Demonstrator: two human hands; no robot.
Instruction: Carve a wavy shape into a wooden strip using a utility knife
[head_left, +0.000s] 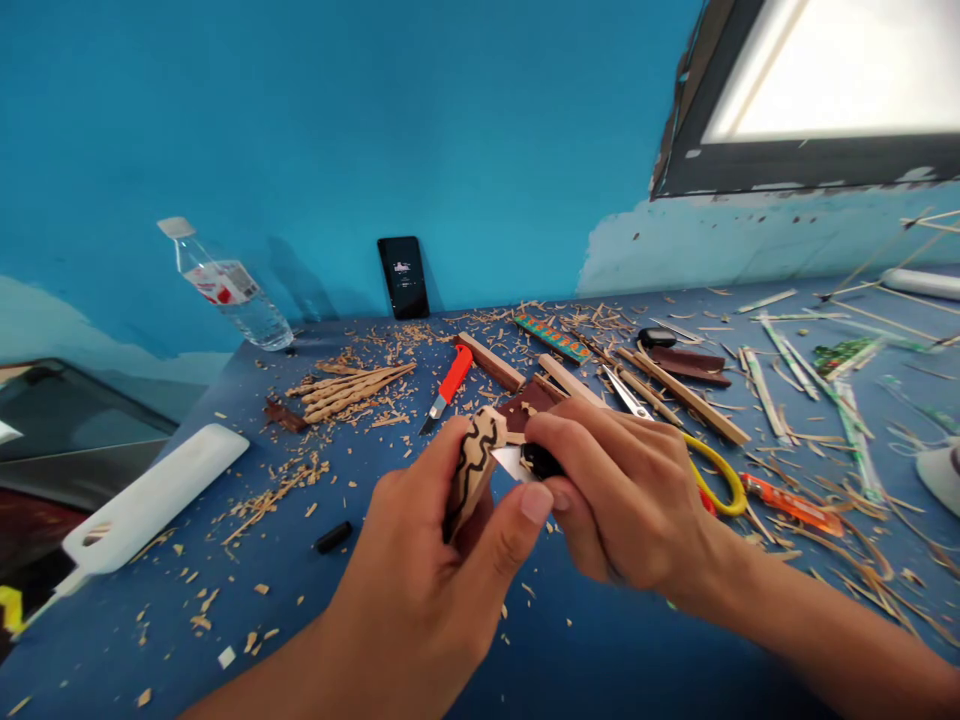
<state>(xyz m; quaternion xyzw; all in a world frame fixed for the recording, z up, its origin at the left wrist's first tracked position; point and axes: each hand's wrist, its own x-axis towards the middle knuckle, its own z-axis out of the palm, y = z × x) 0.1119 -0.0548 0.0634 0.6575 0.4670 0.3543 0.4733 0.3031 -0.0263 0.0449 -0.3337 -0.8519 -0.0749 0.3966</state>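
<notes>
My left hand (442,550) is closed round a small block of wood (475,455) marked with wavy black lines, its pale top end cut and rough. In my right hand (622,480) is a knife (541,461) with a black handle, mostly covered by the fingers. Its short blade meets the upper right side of the block. The left thumb lies close under the knife, near the right thumb. Behind the hands, a red utility knife (454,375) rests on the blue table. Scissors with a yellow handle (720,475) lie partly under my right hand.
Wood shavings (292,490) litter the blue table. Carved sticks (352,390), a black cap (333,537) and a white cutting board (157,500) are on the left. A water bottle (240,300) and a phone (403,278) lean on the wall. Wood strips (682,395) and an orange-handled tool (795,505) lie right.
</notes>
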